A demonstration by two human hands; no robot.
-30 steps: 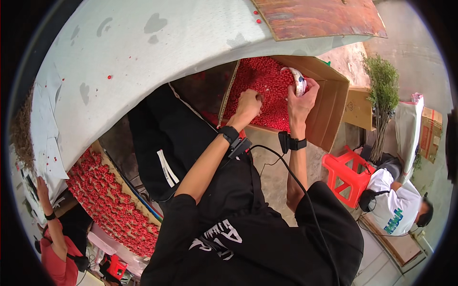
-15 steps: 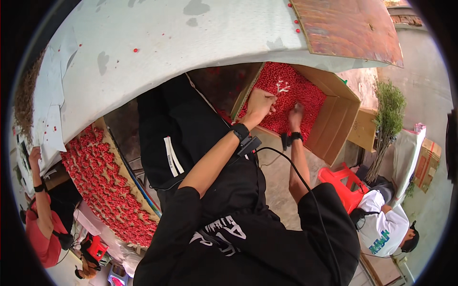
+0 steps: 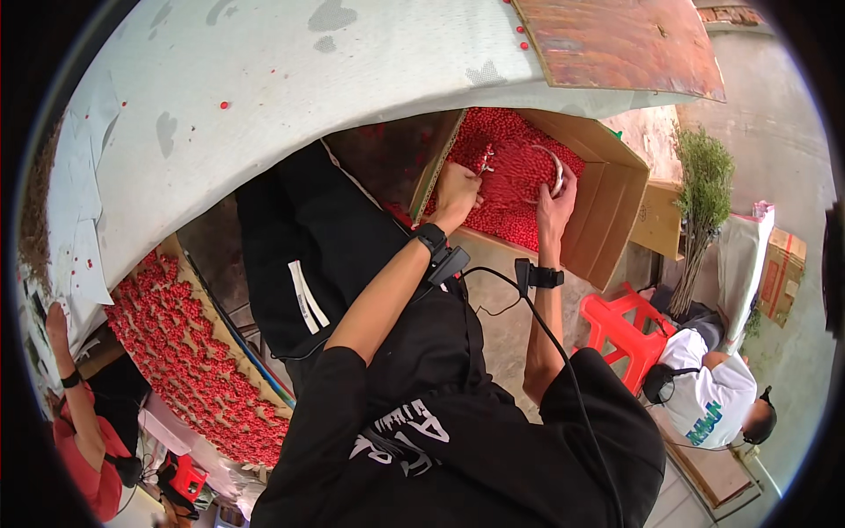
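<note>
My left hand [image 3: 458, 192] is over the left part of an open cardboard box [image 3: 607, 207]. Its fingers are closed on a small white branched stem [image 3: 488, 162], with some red on its tips. Loose red berries [image 3: 515, 231] fill the bottom of the box. On the right, my right hand [image 3: 558, 204] grips a curved pale rim [image 3: 556, 165] of something round among the berries. Its shape is blurred, and red berries show inside the curve. Both wrists wear black bands with small devices.
A pale cloth-covered table [image 3: 264, 53] with a wooden board [image 3: 625, 44] lies ahead. Left stands a tray of berry sprigs [image 3: 194, 361]. A red stool [image 3: 620, 334], a bundle of green stems [image 3: 702, 202] and a person in white [image 3: 704, 387] are right; another person [image 3: 79, 431] is far left.
My right hand has come up from the berries, and the curved pale rim now shows in it. The white stem has shifted left with my left hand. The whole view has moved slightly.
</note>
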